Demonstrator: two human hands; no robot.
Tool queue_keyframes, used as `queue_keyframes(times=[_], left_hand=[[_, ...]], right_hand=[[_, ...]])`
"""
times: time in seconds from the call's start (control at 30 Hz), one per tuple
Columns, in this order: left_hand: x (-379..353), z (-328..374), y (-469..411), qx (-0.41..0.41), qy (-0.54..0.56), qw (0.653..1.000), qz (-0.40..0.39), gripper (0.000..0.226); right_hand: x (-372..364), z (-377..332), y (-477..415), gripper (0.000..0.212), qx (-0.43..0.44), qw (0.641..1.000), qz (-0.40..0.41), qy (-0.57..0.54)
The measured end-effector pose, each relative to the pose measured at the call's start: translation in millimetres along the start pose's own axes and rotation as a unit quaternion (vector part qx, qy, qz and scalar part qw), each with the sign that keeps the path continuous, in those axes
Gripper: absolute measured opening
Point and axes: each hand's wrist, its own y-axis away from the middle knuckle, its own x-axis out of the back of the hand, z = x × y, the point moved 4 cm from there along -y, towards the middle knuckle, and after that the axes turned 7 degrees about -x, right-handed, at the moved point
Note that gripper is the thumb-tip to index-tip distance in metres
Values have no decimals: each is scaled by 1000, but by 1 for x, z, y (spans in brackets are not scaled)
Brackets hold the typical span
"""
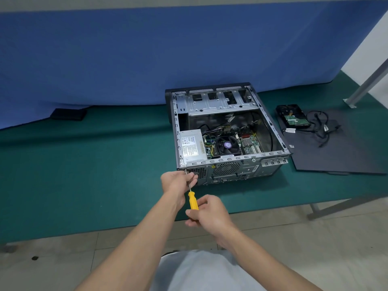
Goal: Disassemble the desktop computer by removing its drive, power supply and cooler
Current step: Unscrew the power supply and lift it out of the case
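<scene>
Steadying the screwdriver [193, 200] on a rear screw [185, 170] by the power supply [192, 147]

My right hand [207, 214] is curled round the yellow handle; my left hand [178, 181], nearer the computer case [252, 164], pinches the shaft just below the tip. The shaft runs up and away from me to the case's rear left corner, and the power supply sits just beyond that corner, inside. The tip looks seated, though it's too small to be sure.
</scene>
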Motion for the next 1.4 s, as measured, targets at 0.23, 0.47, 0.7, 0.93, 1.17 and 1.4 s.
queue_keyframes(times=[0.23, 0.47, 0.7, 0.93, 1.17, 1.4], left_hand=[[-1, 1, 0, 27, 49, 998, -39, 10], [1, 0, 0, -17, 4, 1000, 0, 17], [0, 1, 0, 24, 47, 998, -44, 12], [0, 0, 1, 10, 17, 1000, 5, 5], [-2, -1, 0, 31, 36, 998, -35, 10], [-1, 0, -2, 10, 11, 1000, -5, 8]], right_hand=[[-2, -5, 4, 10, -104, 933, -217, -268], [-6, 0, -1, 20, -18, 997, -45, -65], [-2, -5, 2, 11, -82, 945, -179, -260], [-1, -2, 1, 20, -26, 992, -57, -110], [0, -6, 2, 7, -57, 971, -130, -190], [-1, -6, 1, 12, -62, 978, -117, -161]])
